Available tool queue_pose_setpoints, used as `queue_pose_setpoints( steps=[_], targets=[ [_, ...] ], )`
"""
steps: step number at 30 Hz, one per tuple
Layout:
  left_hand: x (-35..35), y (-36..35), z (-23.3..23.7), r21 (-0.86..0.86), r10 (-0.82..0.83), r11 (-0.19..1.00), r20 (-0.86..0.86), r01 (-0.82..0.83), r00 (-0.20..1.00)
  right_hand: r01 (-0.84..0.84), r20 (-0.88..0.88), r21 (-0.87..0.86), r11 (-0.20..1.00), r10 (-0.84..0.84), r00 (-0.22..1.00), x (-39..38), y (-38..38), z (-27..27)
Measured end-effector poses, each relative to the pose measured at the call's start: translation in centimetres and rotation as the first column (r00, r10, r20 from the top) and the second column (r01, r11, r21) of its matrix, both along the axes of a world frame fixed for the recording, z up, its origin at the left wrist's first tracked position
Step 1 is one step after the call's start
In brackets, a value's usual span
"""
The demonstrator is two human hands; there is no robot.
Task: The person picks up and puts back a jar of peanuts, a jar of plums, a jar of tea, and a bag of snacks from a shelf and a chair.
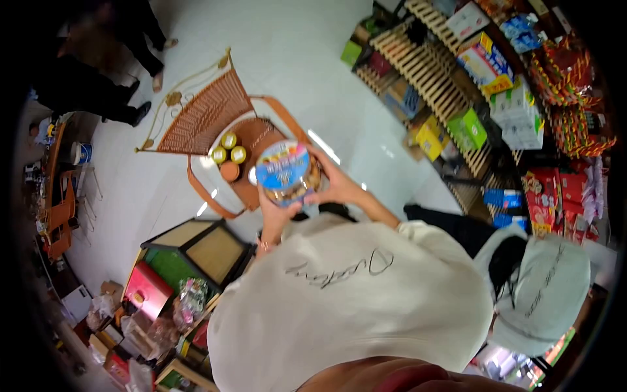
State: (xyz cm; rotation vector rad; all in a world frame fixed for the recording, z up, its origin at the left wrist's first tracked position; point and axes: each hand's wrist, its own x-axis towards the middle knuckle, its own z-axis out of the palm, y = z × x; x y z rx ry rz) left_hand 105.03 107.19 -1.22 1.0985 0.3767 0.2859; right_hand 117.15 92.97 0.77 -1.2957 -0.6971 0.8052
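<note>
A clear plastic snack jar (283, 166) with a printed blue lid is held in front of my body, its lid facing up toward me. Brown pieces show through its side. My left hand (275, 212) grips the near left side, while my right hand (336, 179) wraps round the right side. Beyond it stands a brown wicker armchair (206, 111). On its seat, left of the jar, several small containers stand close together: some have yellow lids (228, 140), and one has an orange-brown top (230, 171). The jar hides part of the seat.
Slatted shelves (418, 52) with boxed and bagged goods run along the right. At lower left is a dark-framed display stand (196, 251) with a red box (148, 289). A person in dark trousers (85, 88) stands at upper left; someone in a pale top (542, 287) is at right.
</note>
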Motion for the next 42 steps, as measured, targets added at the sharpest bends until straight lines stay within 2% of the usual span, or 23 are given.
queue_pose_setpoints(
  steps=[1, 3, 6, 9, 14, 17, 21, 24, 27, 28, 31, 32, 35, 37, 38, 40, 42],
  targets=[
    [0.0, -1.9, 0.6, -0.019, 0.017, 1.000, 0.030, -0.017, 0.999, -0.021, -0.045, 0.037, 0.999, 0.022, 0.999, 0.1, -1.3, 0.1],
    [-0.7, -4.6, -0.3, 0.078, 0.054, 0.995, 0.004, -0.054, 0.999, -0.061, -0.107, 0.109, 0.992, 0.073, 0.992, -0.2, -3.5, -0.2],
    [-1.9, -7.6, 1.2, 0.086, 0.075, 0.993, -0.008, -0.074, 0.997, -0.086, -0.134, 0.121, 0.989, 0.103, 0.986, -1.3, -6.0, 0.2],
    [-3.8, -9.0, 1.5, 0.131, 0.089, 0.988, -0.020, -0.085, 0.996, -0.122, -0.092, 0.133, 0.984, 0.134, 0.987, -2.8, -7.6, 1.0],
    [-7.8, -10.6, 2.3, 0.182, 0.126, 0.975, 0.023, -0.129, 0.992, -0.155, -0.174, 0.237, 0.959, 0.199, 0.965, -6.4, -8.6, 1.5],
    [-11.9, -10.9, 2.7, 0.254, 0.165, 0.955, -0.030, -0.152, 0.986, -0.196, -0.124, 0.293, 0.936, 0.240, 0.963, -9.3, -8.8, 2.5],
    [-17.2, -13.3, 3.1, 0.257, 0.258, 0.933, 0.015, -0.253, 0.966, -0.233, -0.183, 0.321, 0.918, 0.301, 0.936, -14.8, -9.7, 2.3],
    [-23.3, -15.6, 1.0, 0.252, 0.329, 0.911, 0.034, -0.327, 0.944, -0.290, -0.186, 0.379, 0.879, 0.379, 0.907, -19.8, -11.3, 2.1],
    [-28.7, -18.1, -0.4, 0.279, 0.298, 0.912, 0.056, -0.302, 0.953, -0.274, -0.226, 0.396, 0.876, 0.383, 0.896, -25.4, -13.7, 1.0],
    [-30.2, -19.4, -0.1, 0.259, 0.319, 0.910, 0.059, -0.324, 0.946, -0.292, -0.134, 0.330, 0.898, 0.351, 0.927, -27.0, -15.0, 1.0],
    [-35.8, -22.1, -1.5, 0.118, 0.287, 0.952, -0.034, -0.282, 0.957, -0.257, -0.277, 0.267, 0.929, 0.329, 0.903, -32.8, -18.6, -0.2],
    [-37.4, -23.2, -1.8, 0.073, 0.257, 0.964, -0.027, -0.255, 0.966, -0.260, -0.198, 0.227, 0.939, 0.305, 0.931, -34.4, -20.0, -0.5],
    [-41.0, -26.5, -1.7, -0.036, 0.204, 0.977, -0.105, -0.209, 0.973, -0.189, -0.248, -0.050, 0.981, 0.171, 0.953, -37.1, -24.4, -1.9],
    [-42.7, -28.5, -0.7, 0.031, 0.238, 0.971, -0.080, -0.236, 0.968, -0.008, -0.221, 0.033, 0.999, 0.016, 0.975, -36.2, -28.3, -4.2],
    [-43.4, -29.1, -0.6, 0.055, 0.252, 0.967, -0.074, -0.249, 0.965, 0.086, -0.212, -0.096, 0.992, -0.105, 0.972, -35.3, -30.5, -4.5],
    [-44.4, -30.7, -0.3, 0.099, 0.281, 0.956, -0.051, -0.275, 0.958, 0.294, -0.170, -0.197, 0.935, -0.328, 0.929, -34.7, -35.1, -4.7],
    [-45.8, -32.7, 0.4, 0.135, 0.311, 0.944, -0.058, -0.302, 0.949, 0.519, -0.119, -0.156, 0.840, -0.538, 0.835, -33.8, -38.7, -3.3]
  ],
)
